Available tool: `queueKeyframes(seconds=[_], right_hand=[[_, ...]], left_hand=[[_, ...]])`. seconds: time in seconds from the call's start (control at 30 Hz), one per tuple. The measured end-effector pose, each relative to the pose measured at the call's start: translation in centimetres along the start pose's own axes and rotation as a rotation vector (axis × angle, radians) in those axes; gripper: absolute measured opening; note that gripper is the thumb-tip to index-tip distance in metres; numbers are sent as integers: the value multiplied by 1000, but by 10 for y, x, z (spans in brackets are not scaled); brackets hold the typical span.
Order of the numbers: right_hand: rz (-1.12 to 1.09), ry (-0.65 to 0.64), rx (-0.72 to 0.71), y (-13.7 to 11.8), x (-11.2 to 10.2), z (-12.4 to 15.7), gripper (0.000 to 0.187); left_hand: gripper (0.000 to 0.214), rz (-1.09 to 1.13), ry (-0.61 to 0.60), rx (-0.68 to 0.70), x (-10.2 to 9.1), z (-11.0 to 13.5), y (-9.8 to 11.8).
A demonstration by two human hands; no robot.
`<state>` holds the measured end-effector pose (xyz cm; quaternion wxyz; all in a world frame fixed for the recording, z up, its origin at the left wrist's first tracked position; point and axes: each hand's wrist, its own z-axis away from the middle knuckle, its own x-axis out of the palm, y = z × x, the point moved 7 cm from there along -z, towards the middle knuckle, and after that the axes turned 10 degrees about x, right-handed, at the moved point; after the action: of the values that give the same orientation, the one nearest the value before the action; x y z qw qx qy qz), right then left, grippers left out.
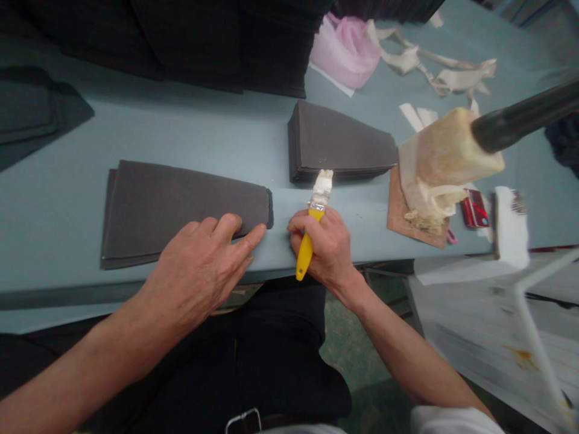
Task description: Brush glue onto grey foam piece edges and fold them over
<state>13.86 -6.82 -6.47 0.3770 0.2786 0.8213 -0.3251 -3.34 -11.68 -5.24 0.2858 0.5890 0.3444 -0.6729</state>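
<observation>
My left hand (205, 265) lies flat, fingers spread, on the near edge of a dark grey tapered sheet (181, 208) that rests on the blue-grey table (190, 132). My right hand (323, 244) is closed round the yellow handle of a brush (312, 229). The brush's white, glue-caked bristles point away from me, toward a stack of similar dark sheets (339, 144) further back. The bristles hover just in front of that stack, right of the sheet under my left hand.
A glue-crusted block on a dark handle (447, 154) sits over a brown board (402, 211) at right, beside a red packet (474, 208). Pink plastic (346, 51) and paper strips (434, 66) lie at the back. Dark fabric piles (203, 42) line the far edge.
</observation>
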Motion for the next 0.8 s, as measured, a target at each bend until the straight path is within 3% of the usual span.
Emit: queueKeyframes(seconds=[0.3,0.8], right_hand=[[5,10,-6,-2,0,-1,15],[-12,-42,21,3,2,0,16]], left_hand=[[45,17,-2,3,0,-2,-1],[48,-7,110,20,-2,1,1]])
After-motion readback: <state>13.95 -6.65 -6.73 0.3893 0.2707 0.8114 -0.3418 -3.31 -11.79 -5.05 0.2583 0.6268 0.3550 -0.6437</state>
